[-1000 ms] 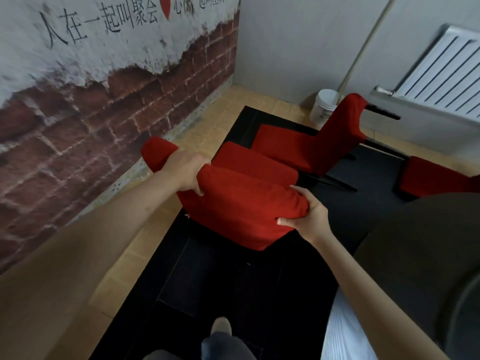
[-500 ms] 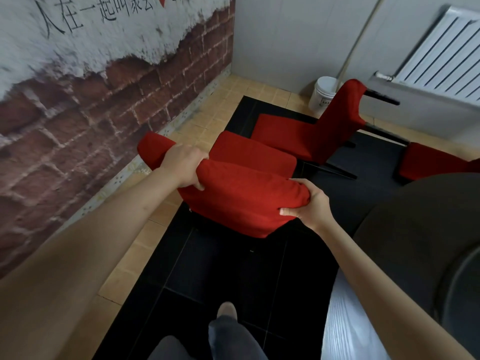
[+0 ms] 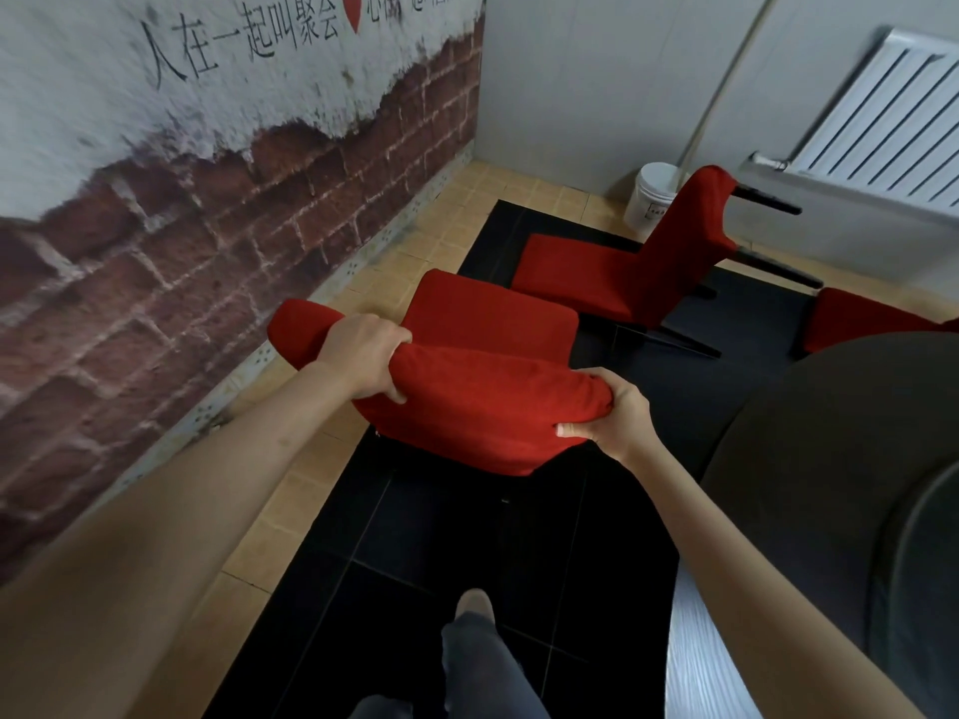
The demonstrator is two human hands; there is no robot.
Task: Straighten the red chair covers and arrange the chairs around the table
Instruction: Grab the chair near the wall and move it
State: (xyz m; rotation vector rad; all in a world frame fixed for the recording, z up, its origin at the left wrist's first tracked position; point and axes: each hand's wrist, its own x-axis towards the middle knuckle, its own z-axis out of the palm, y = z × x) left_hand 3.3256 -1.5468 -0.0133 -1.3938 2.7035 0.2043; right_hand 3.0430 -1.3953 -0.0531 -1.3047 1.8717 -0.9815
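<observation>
Brick-patterned wall (image 3: 207,241) runs down the left, with tan tiles beside a black floor (image 3: 467,552) and a dark round table (image 3: 840,459) at the right. Near the middle stands the chair (image 3: 488,324), its red cover (image 3: 482,412) over the backrest facing the camera. Left hand (image 3: 363,363) is clamped over the top edge of the backrest toward its left end; right hand (image 3: 615,415) is closed on the right corner, fingers curled under the fabric. That top edge runs left to right between the hands, so both grips sit on its long axis, and the table lies to the right, nearer the right hand. Swinging the chair toward the table would likely pivot that way. A second chair (image 3: 648,262) lies tipped farther back, beside a white bucket (image 3: 651,199); a third chair (image 3: 861,316) shows at the far right.
</observation>
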